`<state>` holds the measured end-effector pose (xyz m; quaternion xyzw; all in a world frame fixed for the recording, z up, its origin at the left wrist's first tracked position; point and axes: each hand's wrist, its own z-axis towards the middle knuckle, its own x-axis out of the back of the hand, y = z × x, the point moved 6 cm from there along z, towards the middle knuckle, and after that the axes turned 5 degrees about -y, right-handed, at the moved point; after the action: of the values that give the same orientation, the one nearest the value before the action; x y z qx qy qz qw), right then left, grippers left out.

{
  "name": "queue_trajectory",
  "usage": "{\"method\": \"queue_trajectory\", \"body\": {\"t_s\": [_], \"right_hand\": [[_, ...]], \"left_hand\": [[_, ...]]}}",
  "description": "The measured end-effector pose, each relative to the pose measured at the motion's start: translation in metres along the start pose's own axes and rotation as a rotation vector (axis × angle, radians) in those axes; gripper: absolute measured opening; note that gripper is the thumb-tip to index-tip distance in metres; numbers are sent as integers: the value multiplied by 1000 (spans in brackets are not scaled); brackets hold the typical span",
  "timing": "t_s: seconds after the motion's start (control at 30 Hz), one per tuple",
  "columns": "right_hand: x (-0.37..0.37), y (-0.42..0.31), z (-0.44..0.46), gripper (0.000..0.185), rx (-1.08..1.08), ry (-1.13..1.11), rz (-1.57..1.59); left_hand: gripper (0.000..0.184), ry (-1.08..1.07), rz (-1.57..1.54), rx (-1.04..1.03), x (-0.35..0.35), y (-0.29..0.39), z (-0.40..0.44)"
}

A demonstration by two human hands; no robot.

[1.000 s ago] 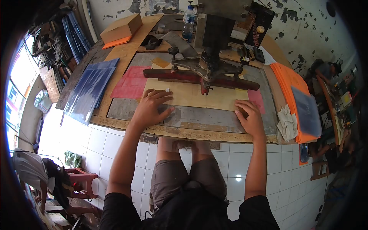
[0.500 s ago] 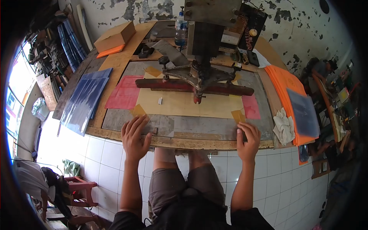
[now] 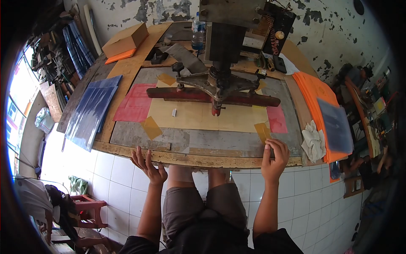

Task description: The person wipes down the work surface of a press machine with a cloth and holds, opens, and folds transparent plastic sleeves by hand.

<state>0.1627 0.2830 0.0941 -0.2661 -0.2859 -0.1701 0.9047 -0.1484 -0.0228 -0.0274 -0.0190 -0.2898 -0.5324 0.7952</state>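
Note:
A cream sheet (image 3: 194,119) lies on the grey press bed, with pink sheets (image 3: 132,103) showing at its sides. Amber tape (image 3: 151,128) crosses its near left corner, and another strip of amber tape (image 3: 262,132) crosses the near right one. My right hand (image 3: 275,158) has thumb and fingertips pinched together at the lower end of the right strip. Over the table's front edge, my left hand (image 3: 149,166) has its fingers spread and holds nothing. Above the sheet stands a metal press head with a red-brown crossbar (image 3: 182,95).
Blue plastic sheets (image 3: 92,108) lie at the left, near a cardboard box (image 3: 125,40). On the right are orange sheets (image 3: 311,91), a clear plastic stack (image 3: 334,125) and a white rag (image 3: 313,142). A water bottle (image 3: 198,34) stands behind. Another person sits far right.
My left hand has drawn back from the near left tape to the table's front edge, uncovering the whole strip. My right fingers have closed together at the right strip's end.

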Motion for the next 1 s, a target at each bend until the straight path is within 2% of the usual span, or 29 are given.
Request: {"method": "queue_trajectory", "body": {"t_s": [1.0], "right_hand": [[-1,2,-2,9,-12,14,14]], "left_hand": [[53,-12,16,1,3,2,1]]}}
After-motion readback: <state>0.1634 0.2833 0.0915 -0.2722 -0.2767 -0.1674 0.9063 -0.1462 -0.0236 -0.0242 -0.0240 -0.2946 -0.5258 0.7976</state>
